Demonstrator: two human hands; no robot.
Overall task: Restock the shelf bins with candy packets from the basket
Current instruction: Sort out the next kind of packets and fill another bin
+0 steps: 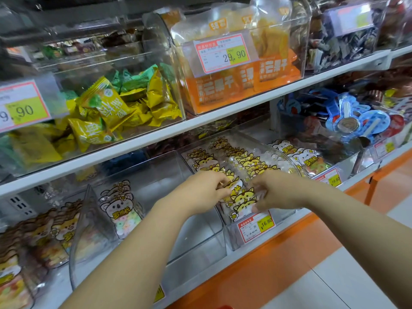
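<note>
I see both hands in the clear bin (283, 221) on the lower shelf (256, 255), the one with the 16.80 price tag (256, 226) on its front. The left hand (205, 192) comes in from the left with its fingers curled, pinching the left edge of a bunch of cat packets (243, 199). The right hand (276, 190) faces it from the other side, fingers bent over the tops of the same bunch and thumb low against the front packet. The two hands are near each other, and only the packets lie between them. The bunch stands upright at the front of the bin, just behind the tag, and more yellow cat packets run in rows toward the back of that bin.

Just left of it is a second bin (196, 241), where a few koala packets (120, 208) stand against its left wall. Bear packets (301, 157) fill the bin to the right. On the upper shelf (138, 143), I make out yellow and green candies (111, 103) and orange packs (240, 79), each in a clear bin.

A red sliver (223, 307) shows at the bottom edge of the view. I cannot tell whether it is the basket.
</note>
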